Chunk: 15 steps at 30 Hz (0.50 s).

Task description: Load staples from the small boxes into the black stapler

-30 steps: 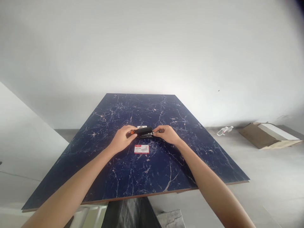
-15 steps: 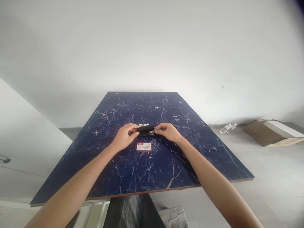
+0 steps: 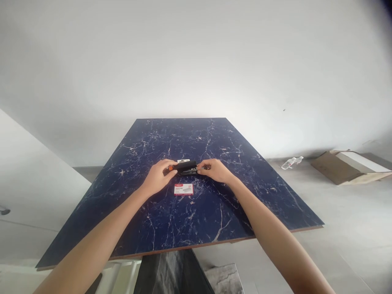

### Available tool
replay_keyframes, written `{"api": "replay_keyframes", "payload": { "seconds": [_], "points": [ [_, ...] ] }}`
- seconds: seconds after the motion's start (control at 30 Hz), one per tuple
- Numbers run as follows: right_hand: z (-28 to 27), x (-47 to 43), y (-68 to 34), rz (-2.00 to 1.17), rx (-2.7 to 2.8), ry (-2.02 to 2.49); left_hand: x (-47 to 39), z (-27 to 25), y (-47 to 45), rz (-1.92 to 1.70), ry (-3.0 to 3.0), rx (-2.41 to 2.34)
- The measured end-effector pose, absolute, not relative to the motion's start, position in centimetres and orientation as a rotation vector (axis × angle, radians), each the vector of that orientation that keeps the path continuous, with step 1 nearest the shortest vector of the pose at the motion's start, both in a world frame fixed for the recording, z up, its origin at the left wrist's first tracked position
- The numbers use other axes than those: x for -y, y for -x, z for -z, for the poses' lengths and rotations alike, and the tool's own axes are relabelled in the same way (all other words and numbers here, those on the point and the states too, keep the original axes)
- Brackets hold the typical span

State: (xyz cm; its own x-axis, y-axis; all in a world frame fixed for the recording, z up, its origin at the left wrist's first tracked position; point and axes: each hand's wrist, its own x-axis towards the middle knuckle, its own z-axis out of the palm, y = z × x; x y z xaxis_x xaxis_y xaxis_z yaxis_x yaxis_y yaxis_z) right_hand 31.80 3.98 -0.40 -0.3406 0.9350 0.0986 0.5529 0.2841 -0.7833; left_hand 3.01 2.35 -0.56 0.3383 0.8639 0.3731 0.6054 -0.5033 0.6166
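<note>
A black stapler (image 3: 186,166) with an orange part at its left end lies crosswise over the middle of the blue marbled tabletop. My left hand (image 3: 159,173) is closed around that left end, thumb in front and fingers behind. At the stapler's right end, my right hand (image 3: 212,168) pinches the tip between thumb and fingers. A gap shows between the stapler's black top and its metal lower part. Whether any staples are in my right fingers is too small to make out. Just in front of the stapler lies a small red-and-white staple box (image 3: 183,189).
A white card or packet (image 3: 183,160) shows partly behind the stapler. The blue marbled table (image 3: 180,139) reaches back to a pale wall. On the floor to the right are clear plastic bottles (image 3: 288,163) and an open cardboard box (image 3: 335,169).
The whole view has shifted slightly. Both hands keep their hold at the two ends of the stapler, with barely any movement. The staple box stays in place on the table.
</note>
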Motion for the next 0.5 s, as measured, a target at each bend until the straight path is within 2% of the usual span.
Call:
{"api": "replay_keyframes", "payload": {
  "seconds": [0.5],
  "points": [
    [-0.50,-3.42,-32.07,-0.607,2.113,1.376,-2.47,0.31,-2.70,-0.905,-2.277,-1.316]
  ]
}}
